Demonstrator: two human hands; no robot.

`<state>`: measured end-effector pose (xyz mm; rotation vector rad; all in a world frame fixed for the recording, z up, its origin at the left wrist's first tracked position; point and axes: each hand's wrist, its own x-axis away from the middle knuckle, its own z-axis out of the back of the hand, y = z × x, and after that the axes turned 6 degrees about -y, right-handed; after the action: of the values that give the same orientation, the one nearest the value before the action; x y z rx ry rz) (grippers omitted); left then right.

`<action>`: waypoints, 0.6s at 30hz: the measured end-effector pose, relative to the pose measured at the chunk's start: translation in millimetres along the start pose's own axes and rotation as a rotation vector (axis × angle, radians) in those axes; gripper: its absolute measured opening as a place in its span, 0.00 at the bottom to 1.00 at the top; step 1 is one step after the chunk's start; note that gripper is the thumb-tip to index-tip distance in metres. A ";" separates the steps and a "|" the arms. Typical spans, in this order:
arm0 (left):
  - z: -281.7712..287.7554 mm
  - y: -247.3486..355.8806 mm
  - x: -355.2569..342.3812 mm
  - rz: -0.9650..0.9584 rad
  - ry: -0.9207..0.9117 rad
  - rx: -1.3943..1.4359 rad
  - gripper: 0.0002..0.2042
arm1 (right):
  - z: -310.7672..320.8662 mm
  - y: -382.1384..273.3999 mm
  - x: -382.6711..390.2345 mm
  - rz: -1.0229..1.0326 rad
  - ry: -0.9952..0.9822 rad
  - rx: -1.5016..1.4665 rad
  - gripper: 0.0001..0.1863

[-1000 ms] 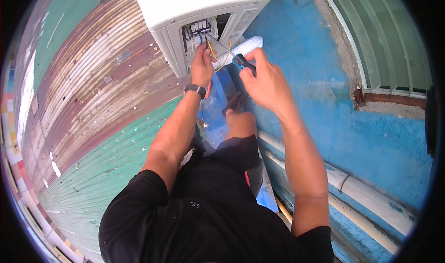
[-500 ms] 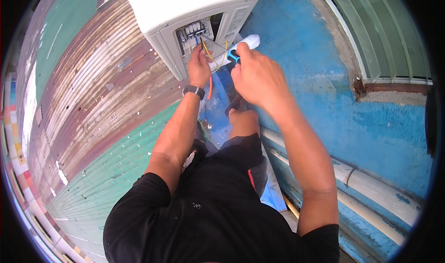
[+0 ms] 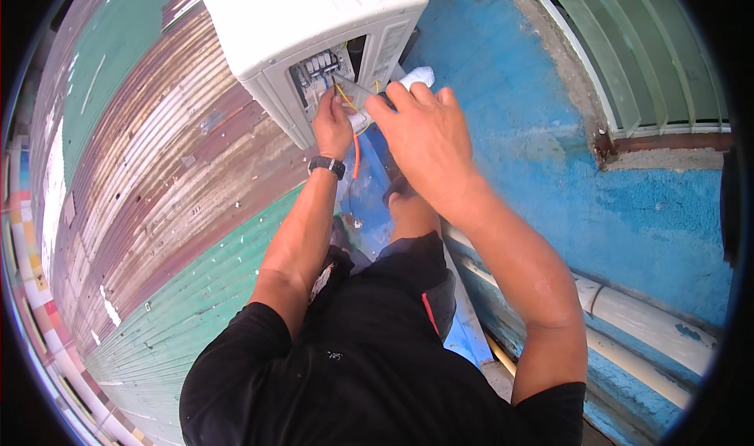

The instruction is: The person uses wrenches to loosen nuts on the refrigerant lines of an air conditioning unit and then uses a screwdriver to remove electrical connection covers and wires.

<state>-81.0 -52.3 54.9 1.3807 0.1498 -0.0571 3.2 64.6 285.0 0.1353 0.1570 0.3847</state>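
A white outdoor air-conditioner unit point(image 3: 314, 22) stands in front of me, with an opening in its side. Inside the opening is a terminal block point(image 3: 319, 63) with wires running into it. My left hand point(image 3: 334, 128) pinches a thin wire just below the block; its fingertips partly hide the wire. A yellow wire point(image 3: 344, 96) loops down beside those fingers. My right hand point(image 3: 428, 136) is closed round a screwdriver point(image 3: 353, 85), whose shaft slants toward the block. The fingers cover most of the handle, and I cannot tell whether the tip sits in a screw.
An orange cable point(image 3: 356, 157) hangs below the unit. A white wrapped pipe point(image 3: 419, 77) comes out beside it. On the right are a blue wall point(image 3: 534, 132), a louvred window point(image 3: 652, 53) and pipes point(image 3: 644, 320). Corrugated metal sheets point(image 3: 157, 155) lie to the left.
My right hand has turned about the screwdriver, its fingers now raised over the handle and hiding its blue part. The unit sits slightly lower and further left in view.
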 end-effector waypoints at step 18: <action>2.9 -26.1 -2.0 0.065 -0.065 0.170 0.11 | 11.7 10.6 -1.4 -0.218 -0.122 -0.408 0.17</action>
<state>-86.1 -60.1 30.3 1.5499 0.0461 -0.0620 0.1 72.6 298.3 -0.2593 -0.0297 0.1844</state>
